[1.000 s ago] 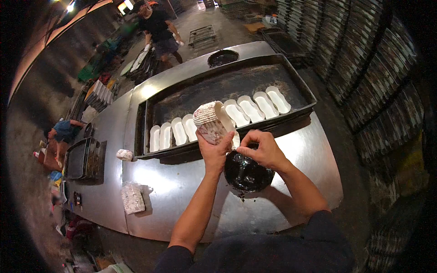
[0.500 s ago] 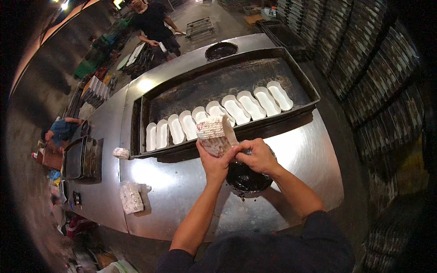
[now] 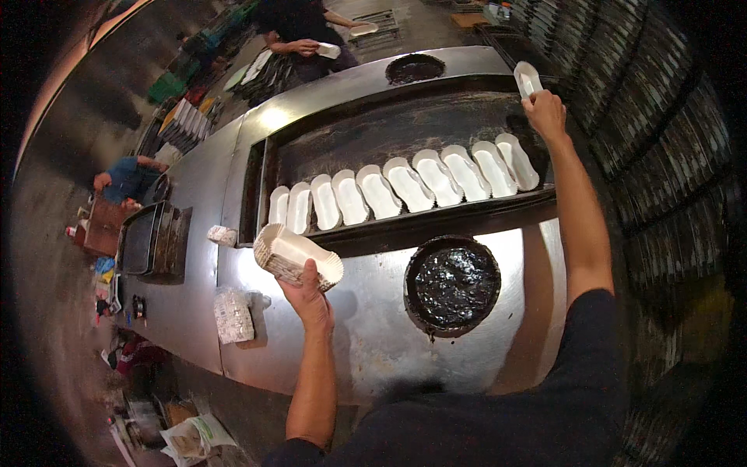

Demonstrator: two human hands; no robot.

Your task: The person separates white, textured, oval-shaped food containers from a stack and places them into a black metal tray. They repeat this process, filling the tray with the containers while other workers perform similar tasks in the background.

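Note:
My left hand (image 3: 310, 296) grips a stack of white oval paper baking cups (image 3: 299, 255) with pleated sides, above the metal table. My right hand (image 3: 547, 115) is stretched out to the far right and pinches a single paper baking cup (image 3: 527, 79) over the right end of a large dark baking tray (image 3: 373, 117). Along the tray's near side stands a row of several paper cups (image 3: 379, 192), set side by side. Between my arms, a round pan of glossy black paste (image 3: 454, 284) sits on the table.
Two wrapped bundles of paper cups (image 3: 233, 317) lie at left on the steel table (image 3: 350, 342). A second dark round pan (image 3: 415, 69) stands beyond the tray. Stacked trays (image 3: 622, 93) rise at right. Co-workers (image 3: 299, 31) stand at the far side and left, one holding paper cups.
My hands have parted: the right one has carried a single cup away to the far right, and the left has moved left with the stack. The black paste is now uncovered.

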